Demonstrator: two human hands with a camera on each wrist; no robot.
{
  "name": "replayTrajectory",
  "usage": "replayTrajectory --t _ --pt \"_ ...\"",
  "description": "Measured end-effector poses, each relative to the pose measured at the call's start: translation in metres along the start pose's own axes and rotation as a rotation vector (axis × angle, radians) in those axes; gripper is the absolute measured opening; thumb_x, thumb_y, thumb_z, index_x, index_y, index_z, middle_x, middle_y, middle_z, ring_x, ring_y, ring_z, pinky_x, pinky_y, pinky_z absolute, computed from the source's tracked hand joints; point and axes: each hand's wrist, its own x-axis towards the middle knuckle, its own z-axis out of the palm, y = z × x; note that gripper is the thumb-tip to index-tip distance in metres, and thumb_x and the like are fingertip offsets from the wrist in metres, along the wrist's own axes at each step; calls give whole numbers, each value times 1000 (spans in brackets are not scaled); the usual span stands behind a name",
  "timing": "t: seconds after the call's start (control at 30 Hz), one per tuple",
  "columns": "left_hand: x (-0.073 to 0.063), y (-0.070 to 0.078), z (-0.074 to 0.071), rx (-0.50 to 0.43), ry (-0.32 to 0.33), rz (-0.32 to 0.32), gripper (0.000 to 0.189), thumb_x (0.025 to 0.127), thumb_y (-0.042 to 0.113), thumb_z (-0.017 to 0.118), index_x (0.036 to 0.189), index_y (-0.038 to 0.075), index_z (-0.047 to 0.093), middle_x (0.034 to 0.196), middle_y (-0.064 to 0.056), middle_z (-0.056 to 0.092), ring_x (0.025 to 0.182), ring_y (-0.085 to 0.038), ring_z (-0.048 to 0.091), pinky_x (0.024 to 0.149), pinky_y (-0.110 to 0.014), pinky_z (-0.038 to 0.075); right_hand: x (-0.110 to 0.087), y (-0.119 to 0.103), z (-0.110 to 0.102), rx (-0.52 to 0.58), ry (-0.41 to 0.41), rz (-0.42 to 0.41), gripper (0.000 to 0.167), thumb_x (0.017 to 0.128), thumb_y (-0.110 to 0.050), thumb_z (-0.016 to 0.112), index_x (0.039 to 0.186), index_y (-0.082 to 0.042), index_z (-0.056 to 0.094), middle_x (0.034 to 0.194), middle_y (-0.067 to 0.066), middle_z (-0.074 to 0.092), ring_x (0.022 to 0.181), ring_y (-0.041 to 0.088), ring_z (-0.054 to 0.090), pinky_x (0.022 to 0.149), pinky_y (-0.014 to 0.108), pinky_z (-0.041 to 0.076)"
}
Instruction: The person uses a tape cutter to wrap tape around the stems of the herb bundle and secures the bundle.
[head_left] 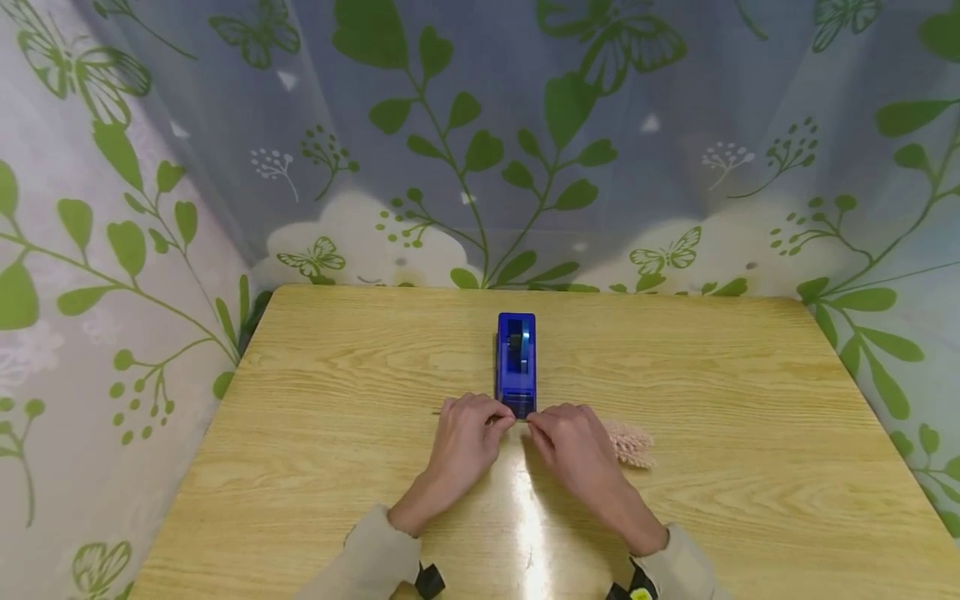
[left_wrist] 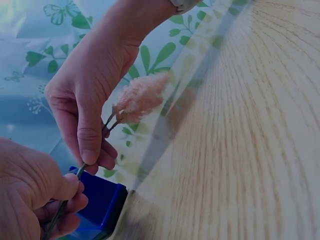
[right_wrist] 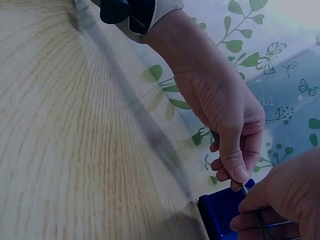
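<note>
A blue tape dispenser (head_left: 516,367) with a roll of tape in it stands on the table, its front end toward the person. Right at that end, the left hand (head_left: 467,437) and the right hand (head_left: 579,450) sit close together, their fingertips nearly meeting. Both pinch the thin dark stems (left_wrist: 81,171) of a pink fluffy flower sprig between thumb and fingers. The sprig's pink head (left_wrist: 142,97) sticks out past the right hand, while the stem ends run out behind the left hand. Any tape on the stems is hidden by the fingers.
The wood-grain table (head_left: 337,358) carries the dispenser near its middle. Behind it and on the sides hangs a curtain (head_left: 510,167) printed with green leaves and butterflies. Dark straps (head_left: 633,583) sit at the wrists, by the light sleeves (head_left: 375,554).
</note>
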Motion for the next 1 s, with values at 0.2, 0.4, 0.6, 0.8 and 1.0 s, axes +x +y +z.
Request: replayTrajectory --t 0.2,0.4,0.6,0.8,1.0 --pt "1 1 0 6 -45 -10 6 94 18 78 94 13 80 89 4 75 81 -15 63 78 -32 42 0 1 -1 8 11 19 9 83 3 82 88 -4 81 78 3 76 69 19 70 71 41 58" --pt "1 1 1 18 -84 -17 10 98 18 74 98 12 81 90 2 76 80 -16 61 75 -32 41 -1 3 0 14 18 23 9 83 2 83 90 -5 81 83 4 78 74 21 72 74 42 58" --pt "-1 2 2 13 -77 -18 10 99 18 73 98 12 81 90 1 76 80 -17 61 73 -30 41 -1 5 1 18 24 18 13 81 3 84 91 -5 82 84 3 79 75 20 72 74 42 58" --pt "-1 1 2 -14 -34 -13 7 97 17 75 97 13 81 89 2 76 80 -16 62 74 -29 41 -1 4 1 22 27 23 11 82 1 86 90 -5 81 84 4 78 74 21 72 73 42 58" --pt "-2 1 3 -30 -14 -14 6 96 16 76 97 12 81 88 2 75 81 -16 62 76 -31 43 0 -2 1 14 -7 81 9 93 -5 77 84 -6 75 73 2 71 63 18 63 68 40 56"
